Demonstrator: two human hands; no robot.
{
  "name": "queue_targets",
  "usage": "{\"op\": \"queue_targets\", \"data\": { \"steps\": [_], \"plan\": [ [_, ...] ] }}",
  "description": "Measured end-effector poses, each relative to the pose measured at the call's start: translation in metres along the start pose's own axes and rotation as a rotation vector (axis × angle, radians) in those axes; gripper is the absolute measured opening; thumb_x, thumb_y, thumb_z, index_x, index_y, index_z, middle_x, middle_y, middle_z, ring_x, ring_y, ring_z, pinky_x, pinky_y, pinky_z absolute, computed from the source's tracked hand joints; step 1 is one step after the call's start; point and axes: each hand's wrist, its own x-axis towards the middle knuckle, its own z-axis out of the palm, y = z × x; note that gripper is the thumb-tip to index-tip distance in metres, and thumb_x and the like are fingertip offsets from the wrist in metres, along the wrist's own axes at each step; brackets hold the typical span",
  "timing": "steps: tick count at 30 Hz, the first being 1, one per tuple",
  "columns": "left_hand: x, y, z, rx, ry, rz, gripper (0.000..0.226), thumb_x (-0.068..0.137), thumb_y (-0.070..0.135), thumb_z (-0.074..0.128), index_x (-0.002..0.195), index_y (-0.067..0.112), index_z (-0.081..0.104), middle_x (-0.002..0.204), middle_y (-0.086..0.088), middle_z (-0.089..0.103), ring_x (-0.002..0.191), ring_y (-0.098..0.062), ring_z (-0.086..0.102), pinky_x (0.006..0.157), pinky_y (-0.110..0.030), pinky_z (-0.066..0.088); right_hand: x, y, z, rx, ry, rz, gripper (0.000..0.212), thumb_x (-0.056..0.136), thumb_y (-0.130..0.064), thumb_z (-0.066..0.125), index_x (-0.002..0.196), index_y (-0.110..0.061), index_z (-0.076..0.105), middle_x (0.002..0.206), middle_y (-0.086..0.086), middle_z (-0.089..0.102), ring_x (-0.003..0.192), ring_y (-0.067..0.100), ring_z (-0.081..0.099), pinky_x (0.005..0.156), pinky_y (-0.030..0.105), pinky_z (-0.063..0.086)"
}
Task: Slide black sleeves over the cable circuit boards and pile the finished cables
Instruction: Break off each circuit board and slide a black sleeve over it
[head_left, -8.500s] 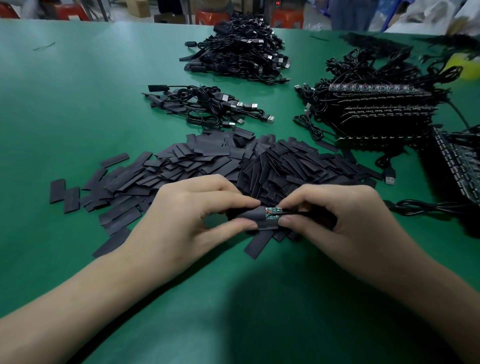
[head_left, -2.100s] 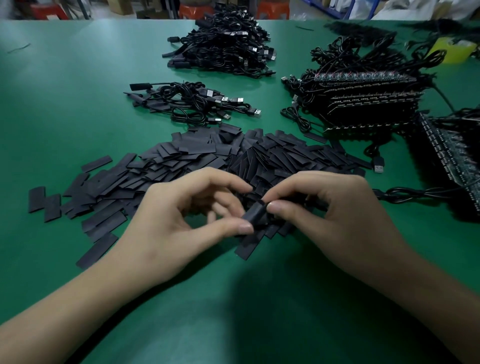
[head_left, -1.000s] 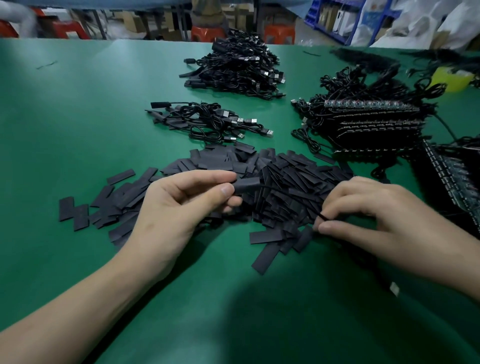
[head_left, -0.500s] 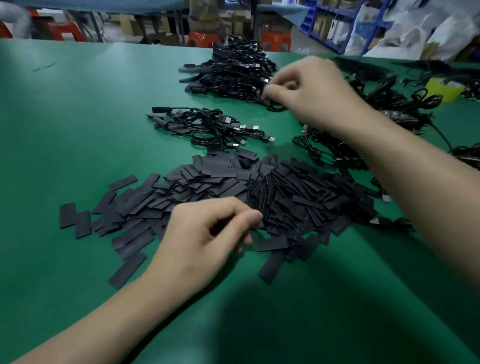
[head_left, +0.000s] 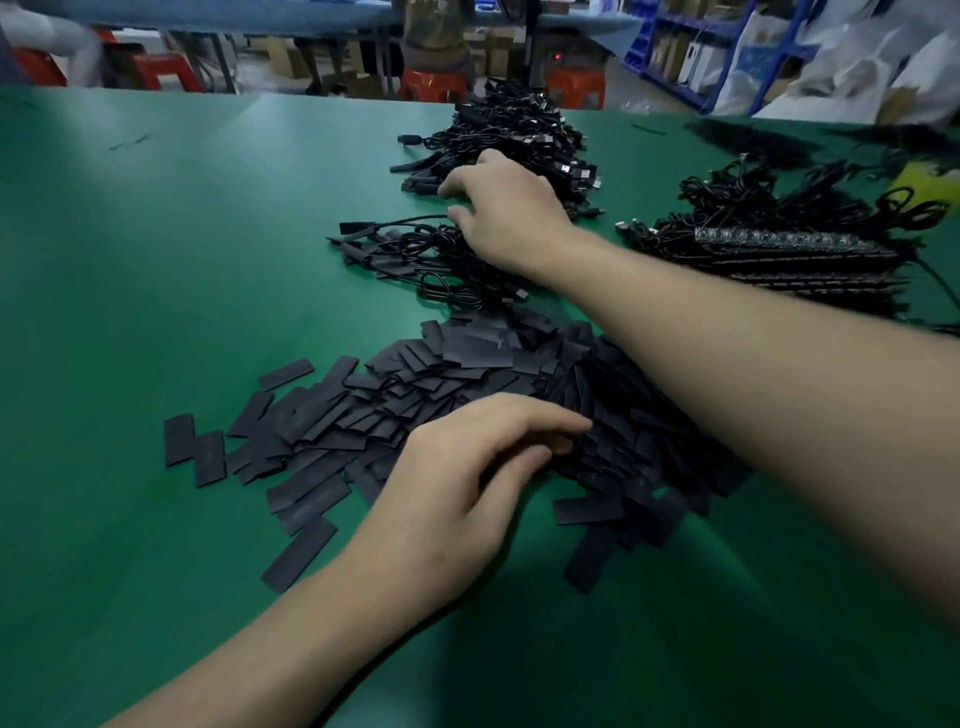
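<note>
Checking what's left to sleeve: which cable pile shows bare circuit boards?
The right-hand stack: a row of uncovered boards runs along its top. The far pile and the smaller pile before it show only black cables.

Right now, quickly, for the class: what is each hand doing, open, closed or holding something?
Left hand: fingers curled on the sleeves; grip cannot be told.
Right hand: open, fingers resting on the cables.

No legible txt or nos. anywhere. Cardboard boxes (head_left: 280, 51) & blue shelving (head_left: 670, 49) in bkgd: too blurred to read.
</note>
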Motion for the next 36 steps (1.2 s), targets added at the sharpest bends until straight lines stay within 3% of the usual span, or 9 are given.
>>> {"op": "queue_targets", "data": {
  "steps": [6,10,15,18,20,25,30,33,36],
  "plan": [
    [0.0,0.004,0.002,0.095,0.03,0.018,0.018,0.094,0.025,0.065,0.11,0.023,0.073,0.111,0.01,0.059,0.108,-0.007,0.059,0.088,-0.013,0.04,-0.105,0.012,-0.014,0.087,0.14,-0.068,0.026,0.103,-0.036,0.054,0.123,-0.026,0.067,0.114,-0.001,0.057,0.115,0.02,0.051,0.099,0.042,0.038],
    [0.006,0.013,0.008,0.146,0.085,-0.024,0.018,0.094,0.023,0.064,0.109,0.019,0.072,0.106,0.004,0.056,0.1,-0.006,0.057,0.085,-0.013,0.04,-0.164,0.043,-0.023,0.069,0.086,0.042,0.036,0.102,-0.044,0.052,0.13,-0.025,0.064,0.124,-0.002,0.056,0.124,0.019,0.049,0.105,0.04,0.036],
    [0.061,0.037,0.021,0.211,-0.006,-0.005,0.016,0.098,0.022,0.063,0.109,0.015,0.072,0.1,0.004,0.063,0.092,-0.007,0.058,0.083,-0.016,0.045,-0.2,0.055,-0.014,0.121,-0.038,0.112,0.047,0.099,-0.045,0.045,0.138,-0.024,0.059,0.142,0.004,0.052,0.135,0.024,0.043,0.115,0.043,0.033],
    [0.121,0.053,0.04,0.14,-0.097,-0.181,0.021,0.102,0.034,0.057,0.112,0.022,0.071,0.093,0.015,0.068,0.074,0.006,0.06,0.069,-0.011,0.047,-0.206,0.056,-0.002,0.121,-0.087,0.124,0.046,0.104,-0.049,0.04,0.141,-0.027,0.054,0.148,0.006,0.05,0.138,0.027,0.04,0.116,0.048,0.03],
    [0.157,0.055,0.06,0.044,-0.131,-0.303,0.027,0.104,0.037,0.052,0.117,0.022,0.069,0.091,0.005,0.07,0.071,-0.004,0.059,0.066,-0.019,0.046,-0.207,0.057,0.003,0.097,-0.091,0.122,0.048,0.105,-0.052,0.036,0.145,-0.03,0.049,0.153,0.003,0.045,0.143,0.024,0.036,0.119,0.049,0.025],
    [0.216,0.036,0.103,-0.039,-0.142,-0.561,0.03,0.106,0.035,0.049,0.115,0.008,0.058,0.101,-0.01,0.058,0.087,-0.022,0.053,0.085,-0.034,0.054,-0.21,0.058,0.006,0.086,-0.081,0.114,0.049,0.106,-0.052,0.029,0.147,-0.031,0.046,0.157,0.0,0.041,0.148,0.021,0.03,0.122,0.048,0.018],
    [0.238,0.02,0.124,-0.256,-0.048,-0.721,0.039,0.104,0.026,0.054,0.136,0.005,0.048,0.127,-0.011,0.059,0.117,-0.025,0.061,0.096,-0.039,0.054,-0.214,0.058,0.001,0.106,-0.059,0.093,0.047,0.106,-0.046,0.028,0.142,-0.026,0.051,0.152,0.002,0.044,0.145,0.022,0.032,0.123,0.044,0.011],
    [0.245,0.021,0.127,-0.328,0.039,-0.678,0.018,0.102,0.008,0.054,0.119,0.009,0.061,0.107,-0.006,0.063,0.096,-0.021,0.06,0.08,-0.032,0.051,-0.214,0.057,-0.001,0.096,-0.045,0.084,0.045,0.107,-0.043,0.028,0.139,-0.025,0.053,0.148,0.002,0.047,0.143,0.02,0.033,0.124,0.042,0.007],
    [0.248,0.018,0.128,-0.179,0.09,-0.568,0.038,0.097,-0.002,0.054,0.128,0.019,0.063,0.122,-0.007,0.063,0.078,-0.016,0.058,0.074,-0.028,0.053,-0.214,0.056,-0.002,0.115,0.001,0.098,0.041,0.107,-0.039,0.033,0.13,-0.019,0.061,0.136,0.003,0.055,0.137,0.022,0.04,0.124,0.042,0.008]
  ]
}}
